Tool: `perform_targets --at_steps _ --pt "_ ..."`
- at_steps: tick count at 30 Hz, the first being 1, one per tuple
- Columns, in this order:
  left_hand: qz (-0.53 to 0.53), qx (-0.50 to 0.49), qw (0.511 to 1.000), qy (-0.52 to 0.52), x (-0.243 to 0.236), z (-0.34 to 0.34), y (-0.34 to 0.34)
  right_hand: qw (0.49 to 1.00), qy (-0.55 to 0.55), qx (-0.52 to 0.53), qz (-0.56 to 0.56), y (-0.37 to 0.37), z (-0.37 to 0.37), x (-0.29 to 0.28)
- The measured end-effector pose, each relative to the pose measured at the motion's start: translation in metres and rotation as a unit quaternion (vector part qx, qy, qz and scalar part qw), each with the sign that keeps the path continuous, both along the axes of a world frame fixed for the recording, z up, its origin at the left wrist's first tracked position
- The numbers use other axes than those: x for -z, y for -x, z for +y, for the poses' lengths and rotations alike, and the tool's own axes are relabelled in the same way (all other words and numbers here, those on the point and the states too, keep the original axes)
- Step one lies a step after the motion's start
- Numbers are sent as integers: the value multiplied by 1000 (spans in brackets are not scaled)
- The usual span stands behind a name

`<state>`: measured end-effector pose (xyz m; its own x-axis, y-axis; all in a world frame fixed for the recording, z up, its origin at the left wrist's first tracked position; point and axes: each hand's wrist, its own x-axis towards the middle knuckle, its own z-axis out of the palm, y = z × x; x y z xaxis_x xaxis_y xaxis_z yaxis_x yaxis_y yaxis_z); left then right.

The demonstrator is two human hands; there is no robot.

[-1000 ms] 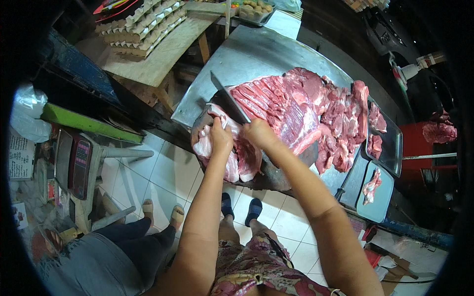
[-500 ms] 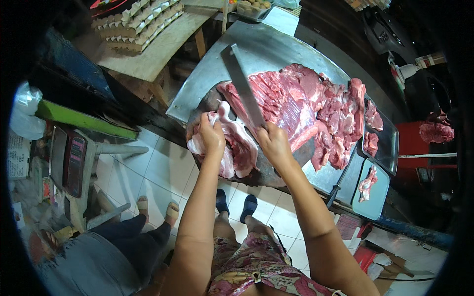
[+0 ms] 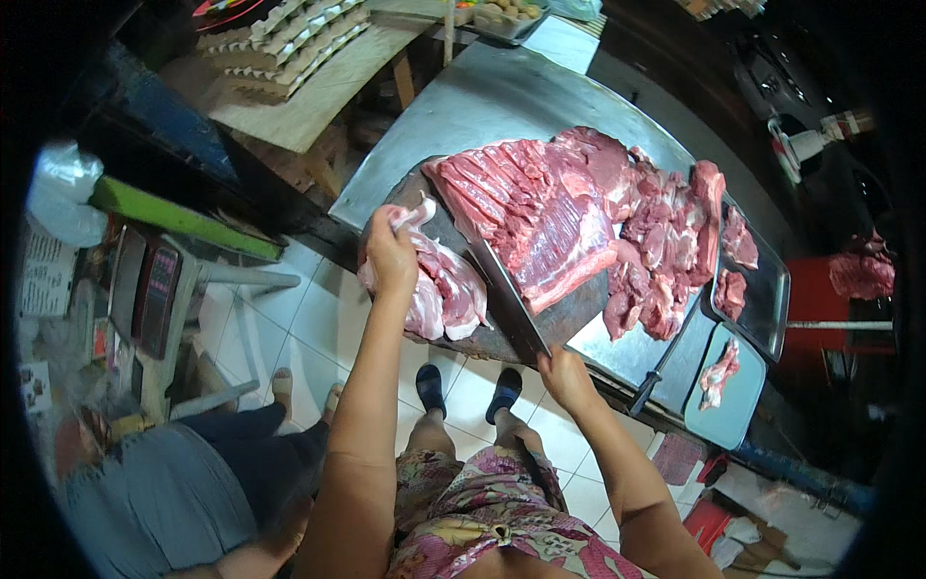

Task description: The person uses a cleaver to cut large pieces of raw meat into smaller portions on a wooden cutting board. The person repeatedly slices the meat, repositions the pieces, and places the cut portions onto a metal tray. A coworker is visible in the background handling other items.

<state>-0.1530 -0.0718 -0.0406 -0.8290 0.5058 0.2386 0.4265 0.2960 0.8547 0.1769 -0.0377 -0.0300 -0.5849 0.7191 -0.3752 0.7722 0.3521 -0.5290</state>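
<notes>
A fatty, pale pink cut of pork (image 3: 451, 289) lies at the left of the dark round chopping block (image 3: 442, 224), and my left hand (image 3: 393, 259) is closed on its left side. My right hand (image 3: 566, 379) grips the handle of a long, broad-bladed butcher's knife (image 3: 511, 301) at the block's near edge. The blade slants away to the upper left, between that cut and a large slab of pork ribs (image 3: 506, 193). Whether the edge touches meat or wood, I cannot tell. To the right of the slab lie several smaller pork pieces (image 3: 666, 222).
The block stands on a metal table (image 3: 463, 92). At its right are a black-handled tool (image 3: 646, 391), a light blue tray (image 3: 748, 407) with a scrap, and a dark metal tray (image 3: 770, 314). Egg trays (image 3: 299, 48) sit far left. A person (image 3: 174, 492) is close at my lower left.
The knife has come down from above the slab to beside it, my right hand moving nearer and to the right. My left hand has shifted slightly left with the fatty cut.
</notes>
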Motion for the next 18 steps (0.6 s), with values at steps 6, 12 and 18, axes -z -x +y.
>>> perform_targets --at_steps 6,12,18 --pt "121 -140 975 120 8 -43 -71 996 83 16 13 -77 -5 -17" --pt "-85 21 996 -28 37 -10 -192 985 39 43 163 -58 41 -26" --pt "-159 -47 986 -16 49 27 -219 977 -23 4 211 -14 70 -7"
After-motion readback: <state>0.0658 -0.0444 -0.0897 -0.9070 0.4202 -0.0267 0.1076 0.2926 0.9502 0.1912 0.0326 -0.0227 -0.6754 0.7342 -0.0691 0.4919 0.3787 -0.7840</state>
